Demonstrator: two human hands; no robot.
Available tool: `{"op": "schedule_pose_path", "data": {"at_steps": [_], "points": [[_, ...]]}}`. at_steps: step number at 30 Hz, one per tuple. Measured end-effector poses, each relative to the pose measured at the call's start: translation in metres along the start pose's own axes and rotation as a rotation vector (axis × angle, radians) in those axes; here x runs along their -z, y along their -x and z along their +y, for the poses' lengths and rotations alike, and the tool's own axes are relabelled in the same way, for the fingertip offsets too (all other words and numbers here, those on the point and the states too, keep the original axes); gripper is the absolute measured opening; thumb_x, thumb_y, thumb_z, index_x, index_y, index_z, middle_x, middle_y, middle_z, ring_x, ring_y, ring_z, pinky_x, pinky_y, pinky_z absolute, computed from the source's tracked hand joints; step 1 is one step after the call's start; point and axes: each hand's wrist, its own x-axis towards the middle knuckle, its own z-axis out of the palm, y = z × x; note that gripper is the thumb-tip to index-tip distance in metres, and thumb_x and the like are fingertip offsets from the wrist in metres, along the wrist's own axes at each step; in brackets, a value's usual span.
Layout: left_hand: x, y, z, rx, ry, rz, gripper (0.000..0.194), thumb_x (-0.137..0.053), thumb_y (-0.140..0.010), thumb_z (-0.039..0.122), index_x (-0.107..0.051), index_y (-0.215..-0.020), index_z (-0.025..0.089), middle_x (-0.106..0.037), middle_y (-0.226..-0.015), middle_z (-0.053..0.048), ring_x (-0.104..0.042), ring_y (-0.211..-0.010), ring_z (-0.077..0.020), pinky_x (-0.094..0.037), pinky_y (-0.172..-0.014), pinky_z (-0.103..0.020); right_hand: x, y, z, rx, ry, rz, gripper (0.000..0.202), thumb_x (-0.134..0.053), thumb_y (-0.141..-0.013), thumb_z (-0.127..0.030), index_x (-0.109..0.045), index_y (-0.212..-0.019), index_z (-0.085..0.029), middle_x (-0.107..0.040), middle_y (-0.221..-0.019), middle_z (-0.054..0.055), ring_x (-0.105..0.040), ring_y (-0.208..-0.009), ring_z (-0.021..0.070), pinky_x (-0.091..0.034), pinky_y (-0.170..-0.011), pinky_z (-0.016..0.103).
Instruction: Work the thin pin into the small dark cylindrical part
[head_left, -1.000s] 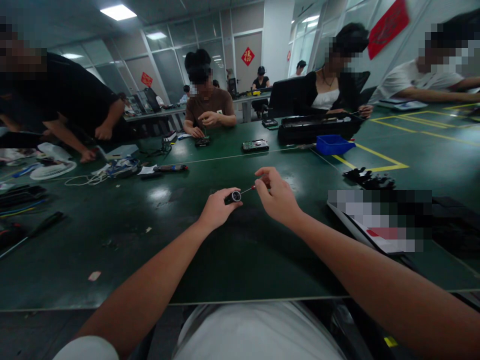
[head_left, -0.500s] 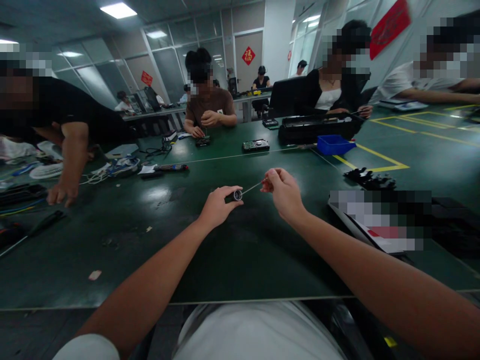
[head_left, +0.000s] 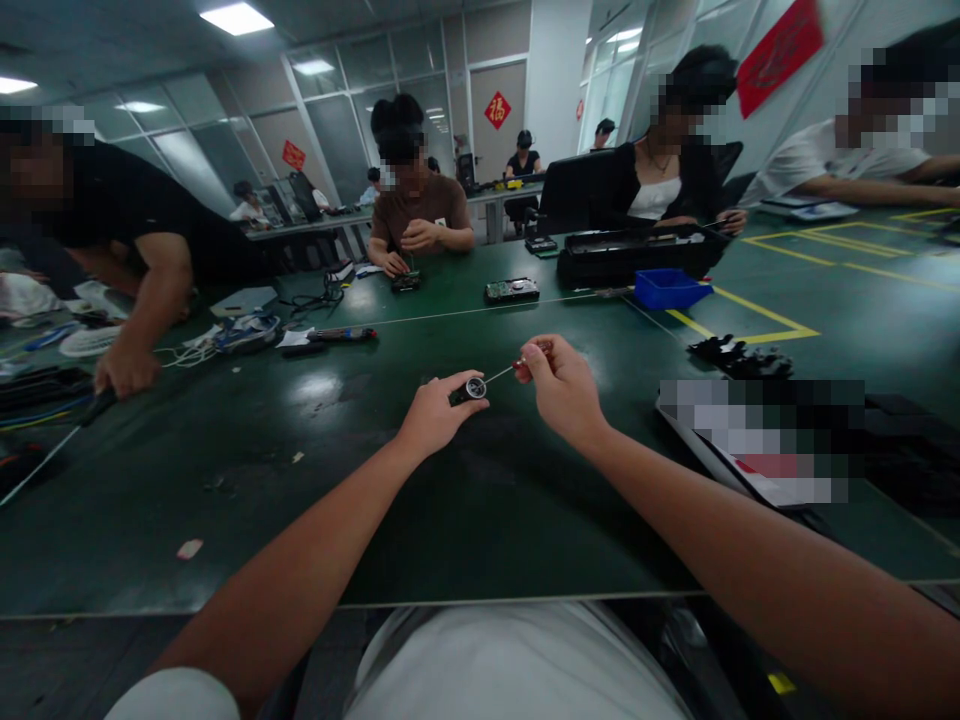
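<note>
My left hand (head_left: 436,412) pinches a small black cylindrical part (head_left: 475,388) between thumb and fingers. Its round end has a pale rim and faces right, towards me. In my right hand (head_left: 562,388) is a thin screwdriver (head_left: 501,374), its reddish handle between thumb and fingers. The slim metal shaft slants down to the left, and its tip is at the round end of the part. Whether the tip sits inside or only touches it, I cannot tell. Both hands are just above the green tabletop (head_left: 480,540).
A blue bin (head_left: 670,289), black toothed pieces (head_left: 739,358) and a pale flat case (head_left: 735,440) lie to the right. Ahead is a circuit-like module (head_left: 511,290). On the left, a co-worker's hand (head_left: 129,368) grips a long screwdriver (head_left: 45,462). Cables (head_left: 247,332) lie nearby.
The black part has turned slightly, showing more of its side. My right hand has shifted a little, and more red handle shows. A co-worker on the left has grasped the long screwdriver.
</note>
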Motion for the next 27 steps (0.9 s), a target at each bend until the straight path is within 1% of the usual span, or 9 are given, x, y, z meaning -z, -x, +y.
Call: {"op": "schedule_pose_path", "data": {"at_steps": [5, 9, 13, 15, 17, 20, 22, 23, 27], "points": [[-0.001, 0.0, -0.001, -0.017, -0.03, 0.013, 0.039, -0.072, -0.084, 0.037, -0.068, -0.122, 0.029, -0.07, -0.124, -0.002, -0.061, -0.12, -0.0259, -0.034, -0.115, -0.046, 0.0, 0.0, -0.002, -0.025, 0.065, 0.039, 0.022, -0.049, -0.096, -0.04, -0.059, -0.091, -0.02, -0.069, -0.076, 0.003, -0.065, -0.068, 0.016, -0.05, -0.066, 0.031], [-0.001, 0.0, -0.003, -0.039, -0.025, 0.016, 0.04, -0.072, -0.084, 0.037, -0.068, -0.123, 0.028, -0.069, -0.125, -0.002, -0.061, -0.118, -0.0251, -0.038, -0.112, -0.044, 0.001, 0.0, -0.007, -0.04, 0.113, 0.051, 0.024, -0.049, -0.096, -0.041, -0.06, -0.091, -0.02, -0.07, -0.075, 0.003, -0.065, -0.068, 0.0166, -0.048, -0.066, 0.031], [-0.001, 0.001, -0.003, -0.041, -0.055, 0.011, 0.041, -0.072, -0.084, 0.037, -0.068, -0.123, 0.027, -0.07, -0.124, -0.002, -0.062, -0.116, -0.025, -0.041, -0.108, -0.043, 0.005, 0.0, -0.014, -0.047, 0.235, 0.028, 0.03, -0.059, -0.09, -0.048, -0.062, -0.077, -0.021, -0.065, -0.062, 0.0, -0.06, -0.058, 0.0157, -0.042, -0.06, 0.031], [-0.001, 0.001, -0.003, -0.042, -0.075, 0.008, 0.04, -0.072, -0.084, 0.038, -0.068, -0.123, 0.027, -0.07, -0.123, -0.002, -0.062, -0.114, -0.0251, -0.043, -0.105, -0.042, 0.006, -0.001, -0.015, -0.034, 0.268, 0.007, 0.031, -0.061, -0.088, -0.048, -0.063, -0.075, -0.021, -0.063, -0.06, 0.0, -0.058, -0.055, 0.0155, -0.04, -0.058, 0.031], [-0.001, 0.002, -0.004, -0.046, -0.091, 0.001, 0.04, -0.072, -0.084, 0.038, -0.068, -0.123, 0.028, -0.07, -0.122, -0.002, -0.062, -0.112, -0.0249, -0.044, -0.102, -0.042, 0.006, 0.0, -0.013, 0.009, 0.248, -0.031, 0.025, -0.058, -0.09, -0.044, -0.063, -0.082, -0.02, -0.066, -0.066, 0.001, -0.059, -0.059, 0.0161, -0.041, -0.059, 0.031], [-0.001, 0.002, -0.006, -0.045, -0.11, -0.003, 0.04, -0.073, -0.084, 0.037, -0.067, -0.123, 0.028, -0.07, -0.121, -0.001, -0.063, -0.11, -0.0248, -0.045, -0.099, -0.041, 0.005, 0.001, -0.01, 0.075, 0.189, -0.096, 0.014, -0.051, -0.092, -0.031, -0.061, -0.093, -0.021, -0.07, -0.079, 0.002, -0.064, -0.07, 0.0174, -0.044, -0.065, 0.031], [-0.001, 0.002, -0.006, -0.047, -0.108, 0.001, 0.04, -0.073, -0.084, 0.036, -0.067, -0.123, 0.028, -0.07, -0.121, -0.002, -0.063, -0.11, -0.0244, -0.044, -0.099, -0.041, 0.005, 0.001, -0.009, 0.082, 0.19, -0.113, 0.012, -0.05, -0.092, -0.028, -0.06, -0.093, -0.021, -0.069, -0.079, 0.002, -0.064, -0.072, 0.0175, -0.044, -0.066, 0.031], [-0.001, 0.002, -0.006, -0.048, -0.106, 0.003, 0.04, -0.073, -0.084, 0.036, -0.067, -0.123, 0.028, -0.071, -0.121, -0.002, -0.063, -0.11, -0.0242, -0.044, -0.099, -0.041, 0.005, 0.001, -0.009, 0.078, 0.21, -0.113, 0.014, -0.05, -0.092, -0.03, -0.06, -0.09, -0.022, -0.068, -0.076, 0.001, -0.064, -0.07, 0.0173, -0.044, -0.065, 0.03], [-0.001, 0.002, -0.003, -0.049, -0.112, -0.006, 0.04, -0.073, -0.084, 0.035, -0.067, -0.123, 0.026, -0.07, -0.121, -0.003, -0.063, -0.109, -0.0244, -0.044, -0.099, -0.041, 0.006, 0.0, -0.012, 0.062, 0.355, -0.075, 0.034, -0.047, -0.096, -0.045, -0.062, -0.078, -0.021, -0.061, -0.061, 0.001, -0.057, -0.057, 0.0168, -0.037, -0.058, 0.031]]}}
